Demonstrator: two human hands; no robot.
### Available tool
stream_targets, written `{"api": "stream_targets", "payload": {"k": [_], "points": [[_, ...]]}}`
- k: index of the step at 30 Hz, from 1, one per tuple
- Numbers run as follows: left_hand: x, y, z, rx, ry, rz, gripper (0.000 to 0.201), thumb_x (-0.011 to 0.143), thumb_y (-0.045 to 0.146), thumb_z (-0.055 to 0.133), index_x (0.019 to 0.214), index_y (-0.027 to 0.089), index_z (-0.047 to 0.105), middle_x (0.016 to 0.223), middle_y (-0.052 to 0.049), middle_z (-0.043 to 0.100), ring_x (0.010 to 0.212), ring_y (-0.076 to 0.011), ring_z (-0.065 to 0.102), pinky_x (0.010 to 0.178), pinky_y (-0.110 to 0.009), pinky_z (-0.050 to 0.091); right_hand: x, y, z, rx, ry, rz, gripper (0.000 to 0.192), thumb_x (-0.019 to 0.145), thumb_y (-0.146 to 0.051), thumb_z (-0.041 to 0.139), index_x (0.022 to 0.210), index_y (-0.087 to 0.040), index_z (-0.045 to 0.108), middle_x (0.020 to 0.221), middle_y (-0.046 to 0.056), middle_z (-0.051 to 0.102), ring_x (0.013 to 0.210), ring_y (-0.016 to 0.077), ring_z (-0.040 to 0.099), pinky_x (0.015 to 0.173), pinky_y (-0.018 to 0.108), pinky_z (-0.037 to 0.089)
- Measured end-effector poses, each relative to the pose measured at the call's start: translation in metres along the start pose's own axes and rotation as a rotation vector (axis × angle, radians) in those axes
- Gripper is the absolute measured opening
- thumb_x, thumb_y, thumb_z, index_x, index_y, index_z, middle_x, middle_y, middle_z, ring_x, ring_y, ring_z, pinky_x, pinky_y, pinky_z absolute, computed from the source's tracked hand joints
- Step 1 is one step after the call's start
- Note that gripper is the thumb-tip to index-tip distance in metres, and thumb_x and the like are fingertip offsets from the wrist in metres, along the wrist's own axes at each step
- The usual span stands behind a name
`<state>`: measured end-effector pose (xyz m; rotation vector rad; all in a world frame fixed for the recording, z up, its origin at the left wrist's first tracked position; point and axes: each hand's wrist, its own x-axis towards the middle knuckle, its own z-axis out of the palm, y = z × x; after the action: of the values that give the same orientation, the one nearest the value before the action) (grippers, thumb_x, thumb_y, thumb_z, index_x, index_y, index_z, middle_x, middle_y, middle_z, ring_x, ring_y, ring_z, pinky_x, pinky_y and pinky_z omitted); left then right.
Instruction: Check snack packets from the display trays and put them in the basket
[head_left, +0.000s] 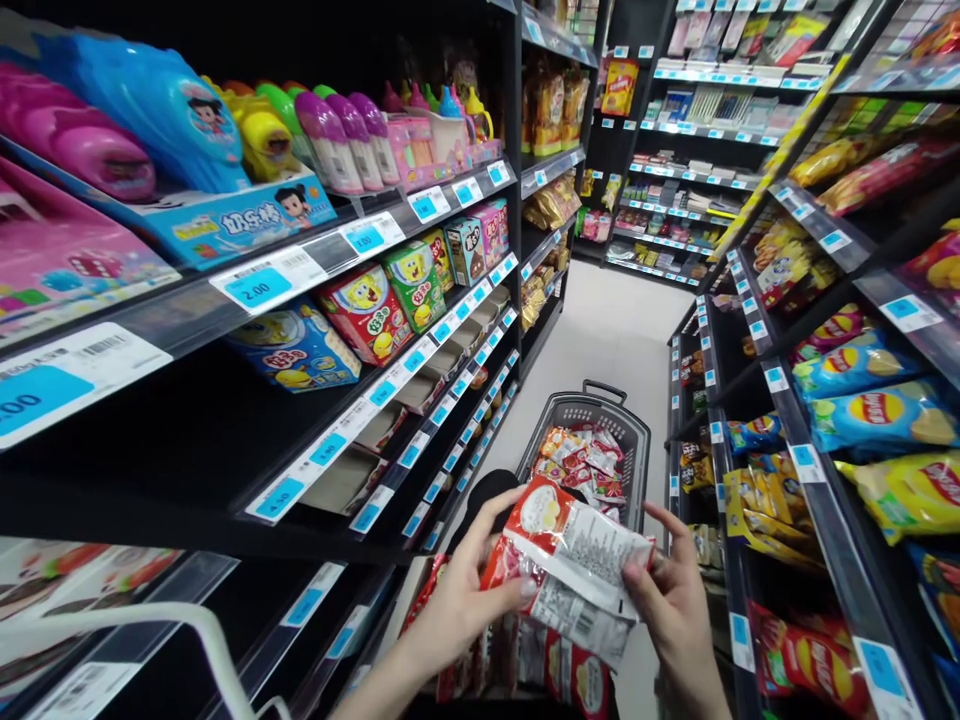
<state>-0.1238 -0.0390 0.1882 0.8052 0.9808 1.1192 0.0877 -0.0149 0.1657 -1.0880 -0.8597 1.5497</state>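
Both my hands hold one red and white snack packet [571, 562], its printed back facing up. My left hand [466, 592] grips the packet's left side with the thumb on top. My right hand [675, 600] pinches its right edge. Below the packet hang more red packets [555, 668] on a low rack. Ahead on the aisle floor stands a grey shopping basket [634, 438] filled with several similar red snack packets [585, 462].
Black shelves line both sides of a narrow aisle. On the left are toy bottles [330, 135] and snack boxes [390, 300] behind blue price tags. Chip bags [870, 410] fill the right shelves. A white bar [187, 620] crosses the lower left corner.
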Motion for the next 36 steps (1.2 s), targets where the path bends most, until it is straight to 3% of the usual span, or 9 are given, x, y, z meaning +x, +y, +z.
{"api": "stream_targets", "payload": {"k": [3,6,8,13,19,22,28,31,36], "points": [[-0.003,0.008,-0.001,-0.058,-0.052,-0.117,0.095,0.07,0.019,0.079,0.147,0.035,0.026,0.112,-0.006,0.068,0.078,-0.0227,0.068,0.066,-0.037,0.059,0.005,0.004,-0.007,-0.05,0.012,-0.083,0.057,0.08,-0.036,0.073,0.127,-0.031,0.042,0.081,0.0,0.07,0.069,0.0168,0.068,0.065,0.027,0.055],[-0.003,0.007,-0.002,-0.022,-0.108,-0.224,0.074,0.064,0.015,0.082,0.132,0.028,0.055,0.103,-0.005,0.07,0.071,-0.0202,0.067,0.061,-0.035,0.059,0.006,0.01,-0.017,-0.135,0.055,-0.199,0.028,0.081,-0.037,0.071,0.106,-0.031,0.06,0.086,0.0,0.069,0.071,0.0133,0.065,0.065,0.021,0.052],[-0.001,0.003,-0.003,0.057,-0.077,-0.197,0.054,0.059,0.013,0.083,0.111,0.021,0.071,0.092,-0.003,0.072,0.073,-0.0191,0.066,0.066,-0.031,0.056,0.001,0.012,-0.021,-0.109,0.048,-0.207,0.023,0.081,-0.043,0.07,0.101,-0.031,0.067,0.092,0.002,0.07,0.079,0.0155,0.067,0.07,0.023,0.052],[0.005,-0.008,0.001,0.063,0.165,-0.055,0.035,0.054,0.014,0.084,0.089,0.019,0.078,0.081,-0.001,0.076,0.074,-0.0159,0.065,0.071,-0.022,0.05,-0.016,0.019,-0.024,0.15,-0.061,-0.184,0.058,0.056,-0.055,0.084,0.11,-0.04,0.069,0.116,0.005,0.071,0.103,0.0301,0.068,0.079,0.038,0.057],[0.004,-0.002,0.01,0.177,0.239,-0.027,0.02,0.054,0.009,0.077,0.07,0.021,0.081,0.073,-0.003,0.079,0.069,-0.0185,0.068,0.068,-0.023,0.051,-0.008,0.02,-0.039,-0.154,-0.111,-0.454,0.012,0.074,-0.028,0.079,0.085,-0.03,0.078,0.101,0.005,0.076,0.09,0.0222,0.072,0.074,0.028,0.058],[0.003,0.007,0.014,0.319,0.259,0.04,0.008,0.058,0.014,0.075,0.059,0.021,0.079,0.064,-0.003,0.077,0.063,-0.0195,0.068,0.064,-0.025,0.051,-0.008,0.014,-0.037,-0.33,-0.038,-0.512,0.007,0.079,-0.021,0.074,0.083,-0.028,0.076,0.092,0.003,0.076,0.082,0.0173,0.072,0.072,0.022,0.056],[0.001,0.019,0.019,0.41,0.3,0.061,0.008,0.066,0.021,0.072,0.06,0.018,0.076,0.059,-0.002,0.072,0.058,-0.0162,0.061,0.058,-0.023,0.046,-0.015,0.007,-0.021,-0.54,0.131,-0.422,0.016,0.087,-0.031,0.063,0.075,-0.021,0.066,0.087,0.005,0.072,0.081,0.0177,0.068,0.072,0.022,0.052],[0.006,0.018,0.017,0.365,0.287,0.013,0.01,0.068,0.022,0.072,0.06,0.016,0.073,0.062,-0.002,0.07,0.063,-0.0156,0.06,0.063,-0.023,0.046,-0.008,0.008,-0.022,-0.582,0.078,-0.328,0.019,0.087,-0.036,0.062,0.077,-0.021,0.065,0.076,0.004,0.068,0.07,0.016,0.064,0.063,0.021,0.05],[0.018,-0.002,0.008,-0.071,0.177,-0.088,0.02,0.068,0.028,0.079,0.081,0.021,0.065,0.06,0.004,0.066,0.054,-0.0127,0.059,0.058,-0.023,0.046,0.007,0.013,-0.029,-0.33,0.022,-0.144,0.016,0.08,-0.038,0.071,0.082,-0.024,0.064,0.068,-0.002,0.063,0.061,0.0125,0.059,0.055,0.018,0.047]]}}
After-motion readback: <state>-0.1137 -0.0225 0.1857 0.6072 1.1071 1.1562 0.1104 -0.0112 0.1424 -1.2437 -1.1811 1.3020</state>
